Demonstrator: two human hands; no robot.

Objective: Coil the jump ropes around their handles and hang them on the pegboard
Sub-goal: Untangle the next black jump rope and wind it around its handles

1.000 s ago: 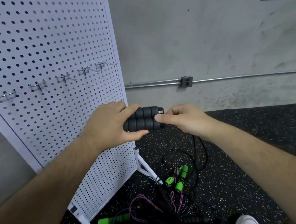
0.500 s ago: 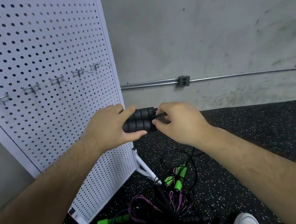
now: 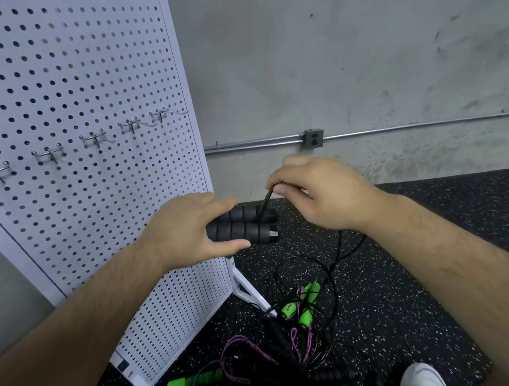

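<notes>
Right hand point(image 3: 318, 197) is lifting off the handle ends compared with half a second ago, and is now carrying the black cord point(image 3: 264, 203) up and over the pair of black handles point(image 3: 245, 228). Thumb and forefinger are pinching the cord just above the handles; the other fingers are curling loosely behind. Left hand point(image 3: 187, 231) is gripping both handles side by side, fingers wrapping over the top, thumb lying underneath, cap ends pointing right. Bundle is hanging in mid-air just off the right edge of the pegboard point(image 3: 71, 87), below the row of hooks point(image 3: 47, 153), which are all bare. Rest of the cord is trailing from under the right hand down to the floor point(image 3: 448, 248), running into the pile of other ropes point(image 3: 267, 353) by the pegboard's foot. Looks like the first wrap is only starting, so most of the task is pending. For a clean coil: keeping tension on the cord, laying turns side by side from the cap end toward the left hand, not stacking. Left grip is covering about half the handles, so it's probably needing to slide back as turns advance. Risk: slack dragging the tangled pile up with it.
</notes>
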